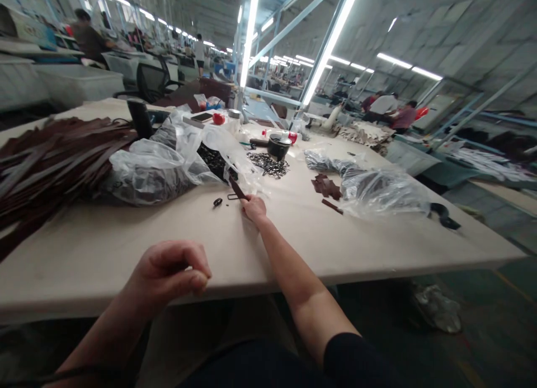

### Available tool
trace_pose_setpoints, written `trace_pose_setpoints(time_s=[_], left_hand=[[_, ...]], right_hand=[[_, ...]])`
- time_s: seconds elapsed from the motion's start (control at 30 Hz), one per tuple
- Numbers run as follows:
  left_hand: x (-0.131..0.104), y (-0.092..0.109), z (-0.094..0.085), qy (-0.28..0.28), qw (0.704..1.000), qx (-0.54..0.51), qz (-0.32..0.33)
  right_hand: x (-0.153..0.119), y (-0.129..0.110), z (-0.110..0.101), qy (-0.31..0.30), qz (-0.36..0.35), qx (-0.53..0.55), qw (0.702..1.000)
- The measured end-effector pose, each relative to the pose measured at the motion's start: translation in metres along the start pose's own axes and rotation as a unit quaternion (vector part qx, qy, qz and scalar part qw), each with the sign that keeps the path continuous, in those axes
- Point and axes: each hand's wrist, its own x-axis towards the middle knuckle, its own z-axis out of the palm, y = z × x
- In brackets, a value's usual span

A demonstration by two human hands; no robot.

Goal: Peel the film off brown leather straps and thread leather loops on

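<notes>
My right hand (254, 207) reaches over the pale table and is closed on a dark brown leather strip (237, 188), whose far end points toward an open plastic bag of black pieces (212, 161). Beside its fingertips lies a thin rectangular metal loop (232, 197). A small black ring (217, 202) rests a little further left. Nearer the table's front edge, my left hand (174, 270) hovers with thumb and forefinger pinched together; whether anything is between them cannot be made out.
A pile of long brown strips (62, 153) covers the left side. Metal buckles (271, 165) lie by a black bowl (279, 147). Short brown pieces (326, 186) and a filled plastic bag (381, 192) sit at right. Black tape (444, 215) is near the right edge. People work farther off.
</notes>
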Motion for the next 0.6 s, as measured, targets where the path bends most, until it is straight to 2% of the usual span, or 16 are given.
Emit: trace_pose_setpoints(time_s=[0.07,0.1,0.23,0.33,0.4,0.47,0.6], left_hand=[[0.021,-0.011,0.012,-0.045,0.999,-0.017,-0.010],[0.031,-0.022,0.015,-0.038,0.999,-0.015,-0.027],[0.074,-0.081,0.021,0.052,0.997,-0.014,-0.049],[0.105,-0.107,0.028,0.077,0.994,-0.056,-0.062],[0.116,-0.109,0.037,0.057,0.994,-0.066,-0.060],[0.117,-0.103,0.046,0.028,0.996,-0.057,-0.059],[0.101,-0.085,0.057,-0.009,0.997,-0.035,-0.072]], right_hand=[[-0.011,-0.007,0.001,-0.012,-0.006,0.011,1.000],[-0.018,-0.010,0.003,-0.024,-0.010,0.024,0.999],[-0.049,-0.018,0.015,-0.114,-0.029,0.106,0.987],[-0.066,-0.023,0.020,-0.212,-0.052,0.159,0.963],[-0.075,-0.027,0.019,-0.263,-0.060,0.177,0.947],[-0.083,-0.031,0.015,-0.297,-0.064,0.189,0.934],[-0.094,-0.036,0.005,-0.314,-0.041,0.206,0.926]])
